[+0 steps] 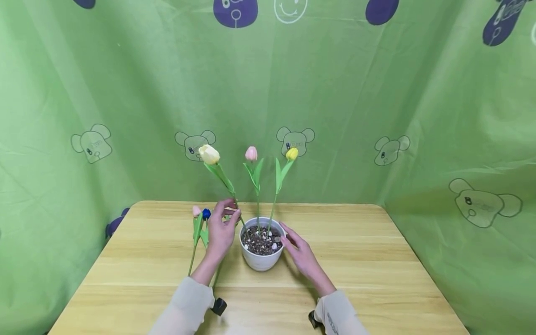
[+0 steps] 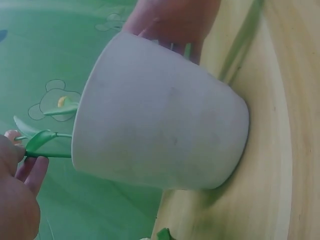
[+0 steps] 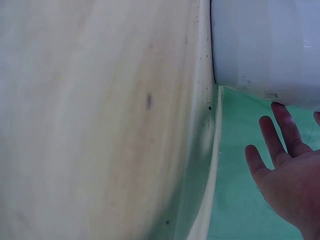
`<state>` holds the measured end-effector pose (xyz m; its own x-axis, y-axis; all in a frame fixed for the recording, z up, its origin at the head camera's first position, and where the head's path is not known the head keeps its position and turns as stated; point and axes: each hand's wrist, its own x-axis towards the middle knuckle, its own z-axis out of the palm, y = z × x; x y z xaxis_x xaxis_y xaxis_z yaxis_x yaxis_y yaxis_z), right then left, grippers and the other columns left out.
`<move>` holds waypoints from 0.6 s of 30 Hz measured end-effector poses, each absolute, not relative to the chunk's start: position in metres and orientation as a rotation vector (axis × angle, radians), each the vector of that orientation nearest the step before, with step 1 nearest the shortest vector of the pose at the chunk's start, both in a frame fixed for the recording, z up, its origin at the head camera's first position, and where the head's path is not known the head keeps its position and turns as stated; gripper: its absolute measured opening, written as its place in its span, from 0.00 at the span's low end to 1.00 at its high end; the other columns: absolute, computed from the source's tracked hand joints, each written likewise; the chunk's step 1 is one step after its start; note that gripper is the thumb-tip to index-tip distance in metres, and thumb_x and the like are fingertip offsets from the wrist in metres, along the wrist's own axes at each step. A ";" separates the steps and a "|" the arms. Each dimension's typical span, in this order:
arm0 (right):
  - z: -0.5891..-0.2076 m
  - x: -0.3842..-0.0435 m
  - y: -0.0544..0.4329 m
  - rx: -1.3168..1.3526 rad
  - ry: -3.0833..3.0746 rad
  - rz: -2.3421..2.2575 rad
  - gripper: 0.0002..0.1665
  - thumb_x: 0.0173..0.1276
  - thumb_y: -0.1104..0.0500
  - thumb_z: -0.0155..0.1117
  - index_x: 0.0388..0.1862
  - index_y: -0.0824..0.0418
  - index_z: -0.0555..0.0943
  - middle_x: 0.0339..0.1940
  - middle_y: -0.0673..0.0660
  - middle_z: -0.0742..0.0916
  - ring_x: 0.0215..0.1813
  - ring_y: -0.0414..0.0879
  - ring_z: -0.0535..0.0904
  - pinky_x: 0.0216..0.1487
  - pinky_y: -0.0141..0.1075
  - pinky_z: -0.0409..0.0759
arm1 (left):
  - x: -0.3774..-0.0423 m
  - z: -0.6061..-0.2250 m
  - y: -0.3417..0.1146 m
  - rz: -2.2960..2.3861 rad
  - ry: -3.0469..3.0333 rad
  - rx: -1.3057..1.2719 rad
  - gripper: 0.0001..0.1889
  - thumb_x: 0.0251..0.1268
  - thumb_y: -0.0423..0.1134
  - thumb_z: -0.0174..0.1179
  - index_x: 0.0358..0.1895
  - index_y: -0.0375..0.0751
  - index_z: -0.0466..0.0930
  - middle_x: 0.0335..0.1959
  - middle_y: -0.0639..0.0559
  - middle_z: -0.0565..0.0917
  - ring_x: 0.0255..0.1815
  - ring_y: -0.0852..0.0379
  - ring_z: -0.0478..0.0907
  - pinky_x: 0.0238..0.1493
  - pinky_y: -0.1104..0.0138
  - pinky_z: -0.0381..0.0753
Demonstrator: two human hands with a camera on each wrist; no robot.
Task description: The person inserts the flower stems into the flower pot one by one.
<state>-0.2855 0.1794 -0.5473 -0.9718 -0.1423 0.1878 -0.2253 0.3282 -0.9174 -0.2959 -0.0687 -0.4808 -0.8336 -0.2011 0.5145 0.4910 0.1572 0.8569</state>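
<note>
A white flowerpot [image 1: 262,262] of dark soil stands upright on the table, with a pink tulip [image 1: 251,154] and a yellow tulip [image 1: 291,154] upright in it. My left hand [image 1: 222,226] pinches the stem of a cream tulip [image 1: 209,155], which leans left, its lower end at the soil by the pot's left side. At the pot's right side, my right hand [image 1: 302,256] touches the rim. The right wrist view shows its fingers [image 3: 274,142] mostly straight and spread, one tip against the pot wall.
Left of the pot, partly behind my left arm, lie more artificial tulips, one pale pink [image 1: 196,211] and one blue [image 1: 206,213]. The wooden table [image 1: 360,260] ends in front of a green printed curtain [image 1: 335,93] that hangs behind and at both sides.
</note>
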 end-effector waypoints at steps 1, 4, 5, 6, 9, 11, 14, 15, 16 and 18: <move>-0.547 -0.285 0.179 0.348 -2.502 1.742 0.30 0.80 0.48 0.58 0.78 0.48 0.70 0.78 0.63 0.74 0.72 0.66 0.74 0.73 0.60 0.75 | -0.296 -0.482 -0.069 -1.718 -1.927 -0.278 0.16 0.69 0.26 0.64 0.57 0.33 0.78 0.48 0.39 0.83 0.43 0.48 0.84 0.42 0.67 0.92; -0.546 -0.285 0.179 0.350 -2.504 1.737 0.30 0.80 0.46 0.58 0.78 0.47 0.71 0.78 0.63 0.73 0.73 0.67 0.74 0.73 0.60 0.74 | -0.296 -0.484 -0.069 -1.700 -1.946 -0.296 0.15 0.69 0.26 0.64 0.57 0.34 0.79 0.48 0.40 0.83 0.43 0.49 0.84 0.42 0.62 0.93; -0.546 -0.285 0.179 0.347 -2.506 1.737 0.30 0.80 0.46 0.58 0.78 0.46 0.71 0.78 0.63 0.73 0.73 0.66 0.74 0.74 0.60 0.74 | -0.297 -0.485 -0.068 -1.697 -1.947 -0.301 0.14 0.69 0.26 0.64 0.56 0.34 0.79 0.48 0.40 0.83 0.42 0.48 0.85 0.41 0.60 0.93; -0.546 -0.285 0.179 0.350 -2.508 1.739 0.30 0.80 0.46 0.59 0.78 0.45 0.71 0.78 0.62 0.73 0.73 0.66 0.74 0.74 0.60 0.73 | -0.297 -0.486 -0.068 -1.695 -1.945 -0.307 0.14 0.69 0.26 0.64 0.56 0.34 0.79 0.48 0.39 0.83 0.42 0.47 0.85 0.41 0.57 0.93; -0.545 -0.285 0.179 0.357 -2.515 1.731 0.30 0.80 0.46 0.59 0.78 0.45 0.70 0.78 0.62 0.73 0.73 0.66 0.74 0.74 0.60 0.73 | -0.299 -0.488 -0.068 -1.676 -1.942 -0.321 0.15 0.69 0.25 0.64 0.56 0.34 0.79 0.47 0.39 0.84 0.41 0.46 0.86 0.40 0.56 0.93; -0.545 -0.284 0.179 0.359 -2.515 1.728 0.30 0.80 0.46 0.59 0.78 0.46 0.70 0.78 0.62 0.74 0.73 0.66 0.74 0.74 0.60 0.73 | -0.299 -0.490 -0.068 -1.664 -1.943 -0.325 0.15 0.68 0.25 0.64 0.56 0.34 0.79 0.47 0.39 0.84 0.41 0.45 0.86 0.40 0.59 0.93; -0.545 -0.284 0.179 0.357 -2.512 1.728 0.30 0.80 0.47 0.59 0.78 0.46 0.71 0.78 0.62 0.74 0.72 0.66 0.75 0.74 0.60 0.74 | -0.300 -0.492 -0.067 -1.654 -1.942 -0.330 0.15 0.68 0.25 0.65 0.56 0.34 0.79 0.47 0.39 0.84 0.41 0.44 0.86 0.39 0.62 0.93; -0.545 -0.284 0.179 0.354 -2.511 1.730 0.30 0.80 0.47 0.59 0.78 0.46 0.71 0.77 0.62 0.74 0.72 0.66 0.75 0.74 0.60 0.74 | -0.301 -0.493 -0.067 -1.657 -1.941 -0.329 0.15 0.68 0.25 0.65 0.56 0.34 0.79 0.47 0.38 0.85 0.41 0.43 0.86 0.38 0.63 0.93; -0.545 -0.284 0.179 0.353 -2.511 1.733 0.30 0.80 0.47 0.59 0.78 0.46 0.71 0.77 0.62 0.74 0.72 0.66 0.75 0.74 0.60 0.74 | -0.301 -0.494 -0.066 -1.659 -1.941 -0.327 0.15 0.67 0.25 0.65 0.56 0.34 0.79 0.47 0.38 0.85 0.41 0.43 0.86 0.38 0.62 0.93; -0.546 -0.284 0.179 0.353 -2.511 1.729 0.30 0.80 0.47 0.59 0.78 0.46 0.71 0.77 0.62 0.74 0.72 0.66 0.75 0.74 0.60 0.74 | -0.301 -0.495 -0.065 -1.669 -1.939 -0.324 0.15 0.67 0.25 0.65 0.56 0.34 0.80 0.46 0.38 0.85 0.40 0.41 0.86 0.37 0.61 0.93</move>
<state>-0.2845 0.1792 -0.5456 -0.9709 -0.1470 0.1889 -0.2289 0.3396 -0.9123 -0.3014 -0.0654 -0.4950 -0.8169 -0.1709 0.5508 0.5192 0.1977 0.8314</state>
